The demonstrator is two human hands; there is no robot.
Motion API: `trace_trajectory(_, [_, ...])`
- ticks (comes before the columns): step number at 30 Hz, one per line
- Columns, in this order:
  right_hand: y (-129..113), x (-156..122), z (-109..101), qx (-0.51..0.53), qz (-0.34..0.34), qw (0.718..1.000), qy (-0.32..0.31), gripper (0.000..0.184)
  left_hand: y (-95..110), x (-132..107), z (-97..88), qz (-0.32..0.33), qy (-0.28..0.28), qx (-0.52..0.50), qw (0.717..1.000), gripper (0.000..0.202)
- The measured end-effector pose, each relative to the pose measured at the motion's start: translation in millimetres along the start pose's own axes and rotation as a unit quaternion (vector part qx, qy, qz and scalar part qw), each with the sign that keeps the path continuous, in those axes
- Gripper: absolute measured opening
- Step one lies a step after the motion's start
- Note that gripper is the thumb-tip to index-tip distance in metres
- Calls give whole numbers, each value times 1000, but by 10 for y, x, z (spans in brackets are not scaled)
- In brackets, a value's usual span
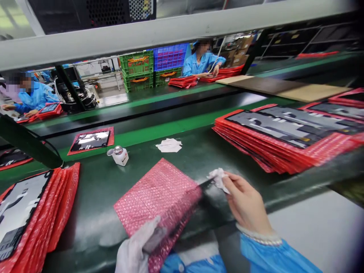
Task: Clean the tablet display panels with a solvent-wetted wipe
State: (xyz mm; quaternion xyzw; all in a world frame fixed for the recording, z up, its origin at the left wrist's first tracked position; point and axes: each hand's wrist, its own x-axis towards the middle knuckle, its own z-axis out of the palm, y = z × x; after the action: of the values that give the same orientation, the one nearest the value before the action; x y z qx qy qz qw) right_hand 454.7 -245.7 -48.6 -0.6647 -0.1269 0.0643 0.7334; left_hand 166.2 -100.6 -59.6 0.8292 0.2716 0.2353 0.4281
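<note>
My left hand (133, 248), in a white glove, grips a thin dark panel (182, 217), tilted so that it shows nearly edge-on and blurred. Under the panel lies a pink bubble-wrap bag (160, 189) on the green bench. Bare and pinched, my right hand (247, 201) holds a crumpled white wipe (218, 178) at the panel's far corner. Beyond the bag are a small stack of white wipes (170, 145) and a white dispenser bottle (121, 156) with a metal top, its lid flipped up.
Red bubble bags with grey-and-black panels on top are piled at the right (270, 140) and left (57, 212). One bagged panel (92, 140) lies on the conveyor side. A grey beam (170, 34) crosses overhead. Co-workers in blue (203, 62) sit across the line.
</note>
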Motion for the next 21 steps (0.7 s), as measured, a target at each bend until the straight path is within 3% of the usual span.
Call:
trace_trajectory(2, [6,-44,27,37,33,999,-18,39,-62,47,-66,235,-19,124,964,39])
trace_trajectory(3, [8,-49,43,45,44,998,-27,38,-81,87,-109,295,-15,179,938,44])
trace_trajectory(6, [19,-19,83,42,39,998,-36,36,-81,208,-236,320,35,277,905,51])
trace_trajectory(10, [82,61,227,-58,-51,996,-52,31,-32,272,-269,331,56,347,876,57])
trace_trajectory(13, [181,78,465,-179,-148,958,-169,23,-91,272,-196,301,57,364,879,61])
trace_trajectory(16, [276,89,686,-254,-213,902,-277,24,-234,244,-105,164,149,267,938,68])
trace_trajectory(17, [296,106,727,-272,-221,894,-281,25,-278,224,-72,101,163,200,961,77])
trace_trajectory(19, [315,169,755,-306,-226,893,-240,31,-328,167,6,3,139,67,988,90])
trace_trajectory(21, [323,249,736,-348,-219,890,-196,45,-317,101,105,-26,87,-5,996,74])
